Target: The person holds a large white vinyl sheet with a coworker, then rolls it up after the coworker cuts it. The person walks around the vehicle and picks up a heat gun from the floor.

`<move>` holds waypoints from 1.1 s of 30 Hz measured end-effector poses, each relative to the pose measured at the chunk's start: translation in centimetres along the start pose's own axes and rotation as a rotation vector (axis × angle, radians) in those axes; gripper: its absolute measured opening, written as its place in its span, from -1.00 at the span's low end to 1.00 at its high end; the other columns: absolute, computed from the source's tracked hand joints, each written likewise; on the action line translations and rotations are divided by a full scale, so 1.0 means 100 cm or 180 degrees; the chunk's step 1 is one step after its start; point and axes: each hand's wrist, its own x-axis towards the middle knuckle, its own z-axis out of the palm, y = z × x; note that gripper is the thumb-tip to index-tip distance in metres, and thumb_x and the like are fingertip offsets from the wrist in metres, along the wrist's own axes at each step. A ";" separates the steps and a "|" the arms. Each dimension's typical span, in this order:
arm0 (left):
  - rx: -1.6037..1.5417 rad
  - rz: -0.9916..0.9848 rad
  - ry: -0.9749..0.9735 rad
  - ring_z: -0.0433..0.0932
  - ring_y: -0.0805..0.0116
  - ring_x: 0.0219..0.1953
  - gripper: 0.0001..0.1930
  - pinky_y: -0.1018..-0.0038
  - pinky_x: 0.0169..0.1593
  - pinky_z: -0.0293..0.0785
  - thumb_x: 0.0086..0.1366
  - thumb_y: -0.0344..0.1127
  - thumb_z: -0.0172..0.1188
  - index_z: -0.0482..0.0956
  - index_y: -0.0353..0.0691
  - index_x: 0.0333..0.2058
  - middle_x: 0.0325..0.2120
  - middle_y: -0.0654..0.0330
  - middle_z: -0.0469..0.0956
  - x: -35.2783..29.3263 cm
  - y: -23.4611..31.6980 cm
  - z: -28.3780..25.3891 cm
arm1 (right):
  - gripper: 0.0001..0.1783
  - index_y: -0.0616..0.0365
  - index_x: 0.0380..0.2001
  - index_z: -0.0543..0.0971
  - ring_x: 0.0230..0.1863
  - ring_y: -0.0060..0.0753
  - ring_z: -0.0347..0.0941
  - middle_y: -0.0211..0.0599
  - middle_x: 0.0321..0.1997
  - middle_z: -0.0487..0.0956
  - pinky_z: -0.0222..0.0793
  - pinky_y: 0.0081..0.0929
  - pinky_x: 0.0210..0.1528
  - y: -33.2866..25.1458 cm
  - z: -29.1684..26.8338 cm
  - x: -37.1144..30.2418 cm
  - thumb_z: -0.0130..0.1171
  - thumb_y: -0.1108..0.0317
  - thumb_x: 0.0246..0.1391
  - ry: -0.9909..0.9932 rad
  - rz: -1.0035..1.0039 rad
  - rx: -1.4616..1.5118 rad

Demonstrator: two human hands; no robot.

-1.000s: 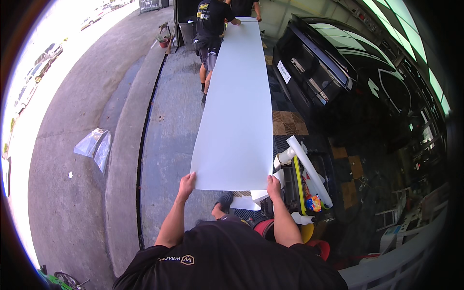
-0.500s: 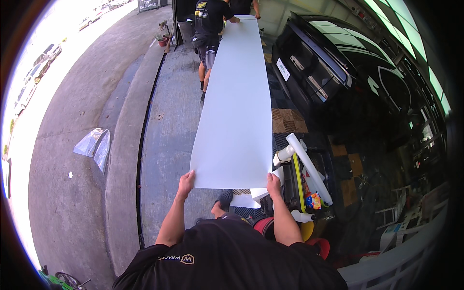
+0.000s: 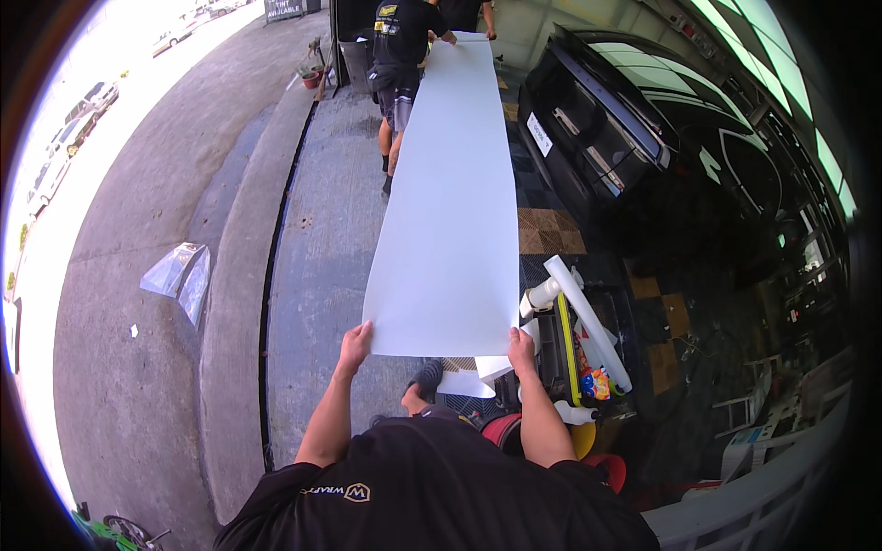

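Two bare hands hold up the near end of a long white sheet (image 3: 450, 211), the left hand (image 3: 356, 348) pinching its left edge close to the corner and the right hand (image 3: 522, 350) pinching the opposite edge. How the fingers lie beneath the sheet cannot be seen. The sheet stretches out ahead of the wearer above a grey floor (image 3: 322, 211), its long axis pointing away from the chest and leaning slightly right toward the top of the view. Neither hand is nearer: each touches its own side, with the short near edge spanning the gap between them. At the far end, a co-worker in a black shirt (image 3: 397, 41) stands along the left side, one arm reaching over the sheet, while a second person (image 3: 461, 14), partly cut off, has an arm by the far right corner. A dark car (image 3: 588, 115) stands to the right, apart from the sheet; a white roll (image 3: 588, 323) lies aslant near the right hand.
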 end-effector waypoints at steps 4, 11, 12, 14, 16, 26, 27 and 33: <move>0.0037 0.0173 0.0043 0.42 0.61 -0.43 -0.54 0.55 -0.35 0.36 0.45 0.00 0.05 0.65 -0.37 -0.22 -0.46 0.39 0.54 0.002 0.001 0.000 | -0.57 0.28 -0.35 0.57 -0.29 0.17 0.52 0.10 -0.40 0.59 0.37 -0.08 -0.22 0.001 0.002 0.002 -0.07 0.11 0.35 0.0038 -0.0007 -0.0024; 0.0107 0.0146 0.0059 0.41 0.62 -0.43 -0.54 0.55 -0.35 0.36 0.45 -0.01 0.05 0.65 -0.37 -0.22 -0.46 0.40 0.54 -0.003 0.002 -0.002 | -0.57 0.28 -0.33 0.58 -0.29 0.15 0.52 0.10 -0.39 0.59 0.37 -0.09 -0.21 0.001 0.003 -0.002 -0.06 0.11 0.35 -0.0046 0.0178 -0.0092; 0.0080 0.0018 0.0041 0.41 0.62 -0.43 -0.54 0.55 -0.35 0.36 0.45 -0.01 0.05 0.65 -0.37 -0.22 -0.46 0.40 0.54 -0.004 0.002 -0.003 | -0.57 0.28 -0.32 0.58 -0.29 0.15 0.53 0.10 -0.39 0.59 0.38 -0.09 -0.20 0.000 0.004 -0.003 -0.06 0.12 0.35 0.0003 0.0031 -0.0044; 0.0039 0.0110 0.0026 0.41 0.63 -0.43 -0.55 0.56 -0.36 0.35 0.45 -0.01 0.05 0.65 -0.37 -0.22 -0.46 0.40 0.54 -0.005 0.001 -0.004 | -0.57 0.29 -0.31 0.59 -0.29 0.15 0.53 0.10 -0.39 0.59 0.38 -0.09 -0.20 0.000 0.004 -0.005 -0.06 0.12 0.35 -0.0018 0.0140 -0.0060; -0.0003 0.0111 0.0004 0.40 0.63 -0.43 -0.55 0.56 -0.36 0.35 0.45 -0.02 0.05 0.65 -0.37 -0.21 -0.46 0.41 0.53 -0.005 0.000 -0.005 | -0.58 0.30 -0.30 0.59 -0.28 0.15 0.53 0.10 -0.37 0.60 0.38 -0.11 -0.19 0.000 0.004 -0.005 -0.06 0.12 0.35 -0.0059 0.0117 0.0008; -0.0065 0.0164 0.0024 0.38 0.64 -0.46 -0.56 0.56 -0.38 0.33 0.45 -0.02 0.06 0.65 -0.36 -0.21 -0.48 0.42 0.52 -0.007 0.000 -0.006 | -0.57 0.31 -0.30 0.58 -0.27 0.15 0.52 0.11 -0.37 0.59 0.37 -0.10 -0.19 -0.002 0.006 -0.007 -0.08 0.14 0.35 -0.0034 0.0207 0.0135; -0.0070 0.0044 0.0007 0.38 0.64 -0.46 -0.56 0.56 -0.39 0.32 0.45 -0.02 0.05 0.65 -0.36 -0.21 -0.48 0.43 0.52 -0.007 0.000 -0.006 | -0.58 0.31 -0.30 0.58 -0.27 0.15 0.52 0.11 -0.37 0.60 0.37 -0.10 -0.19 -0.002 0.006 -0.008 -0.08 0.14 0.35 -0.0023 0.0068 0.0120; 0.0009 -0.0016 0.0029 0.36 0.65 -0.49 -0.55 0.56 -0.42 0.29 0.45 -0.01 0.05 0.65 -0.35 -0.24 -0.51 0.43 0.50 -0.007 0.000 -0.008 | -0.58 0.31 -0.32 0.58 -0.27 0.16 0.52 0.11 -0.37 0.60 0.37 -0.09 -0.19 -0.004 0.004 -0.009 -0.07 0.14 0.35 -0.0023 0.0079 0.0115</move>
